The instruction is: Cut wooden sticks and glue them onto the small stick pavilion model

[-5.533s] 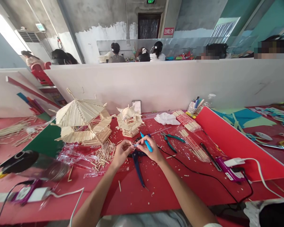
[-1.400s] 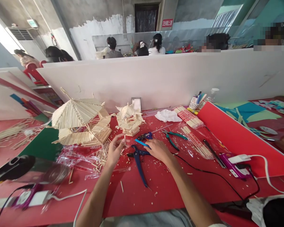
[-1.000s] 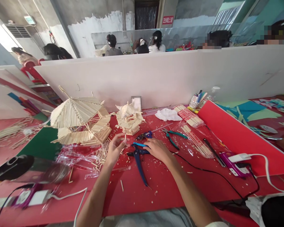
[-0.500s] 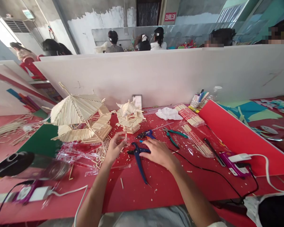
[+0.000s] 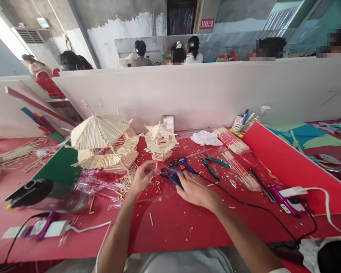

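Note:
My left hand (image 5: pixel 143 177) pinches a short wooden stick (image 5: pixel 156 165) upright between thumb and fingers. Close by on its right, my right hand (image 5: pixel 195 188) is wrapped over a dark blue hand cutter (image 5: pixel 170 176); its handles are mostly hidden beneath the palm. The cutter's head points toward the left hand. Just beyond the fingers lies a blue glue gun (image 5: pixel 186 164) with an orange trigger. Behind the left hand stands a small stick pavilion (image 5: pixel 160 142), and to its left a larger stick pavilion (image 5: pixel 100 142) with a ribbed roof.
Green-handled pliers (image 5: pixel 212 167) and bagged sticks (image 5: pixel 240 170) lie to the right, beside a red board (image 5: pixel 290 170). A dark cable crosses there to a purple power strip (image 5: pixel 287 201). At left are a clear bottle (image 5: pixel 51 195) and crumpled plastic wrap (image 5: pixel 98 185). Stick scraps litter the table (image 5: pixel 165 235).
The cutter's long lower handle, which stuck out toward me, has swung in under my right hand. My left hand still holds the stick. The whole view has shifted slightly.

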A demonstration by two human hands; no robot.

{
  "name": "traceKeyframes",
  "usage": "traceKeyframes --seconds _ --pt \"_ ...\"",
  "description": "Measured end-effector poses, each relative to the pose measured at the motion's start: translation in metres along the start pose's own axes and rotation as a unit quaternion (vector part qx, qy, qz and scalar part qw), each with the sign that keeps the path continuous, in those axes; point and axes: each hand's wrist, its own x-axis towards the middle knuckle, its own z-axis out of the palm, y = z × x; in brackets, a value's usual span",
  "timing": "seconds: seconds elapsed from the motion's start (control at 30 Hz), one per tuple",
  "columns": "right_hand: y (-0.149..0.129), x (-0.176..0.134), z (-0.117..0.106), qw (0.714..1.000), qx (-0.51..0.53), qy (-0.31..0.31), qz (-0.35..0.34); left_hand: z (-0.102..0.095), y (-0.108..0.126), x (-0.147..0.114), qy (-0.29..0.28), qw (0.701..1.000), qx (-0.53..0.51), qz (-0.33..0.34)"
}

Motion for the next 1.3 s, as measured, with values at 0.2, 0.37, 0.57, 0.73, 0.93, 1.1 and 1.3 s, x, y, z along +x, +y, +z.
traceKeyframes --seconds 0.2,0.37,0.57,0.73,0.93,1.1,1.3 --pt "0.032 0.0 -0.016 0.987 0.152 -0.034 -0.036 0.001 -0.001 -0.002 -0.033 0.999 0.014 -0.001" --pt "0.035 0.009 -0.01 0.977 0.201 -0.026 -0.066 0.004 -0.003 -0.003 -0.065 0.998 0.016 0.005" --pt "0.029 0.015 -0.013 0.972 0.225 -0.01 -0.071 0.008 -0.003 -0.002 -0.07 0.997 0.015 -0.009" --pt "0.025 0.016 -0.017 0.974 0.219 0.004 -0.058 0.009 -0.003 -0.002 -0.065 0.998 0.005 -0.008" --pt "0.023 0.016 -0.018 0.977 0.206 0.013 -0.061 0.008 -0.012 -0.001 -0.062 0.996 0.06 0.004" --pt "0.023 0.017 -0.012 0.983 0.173 0.012 -0.065 0.008 -0.019 -0.002 -0.066 0.992 0.103 0.006" --pt "0.025 0.019 -0.009 0.992 0.117 0.006 -0.054 0.009 -0.02 -0.002 -0.068 0.993 0.091 -0.006"
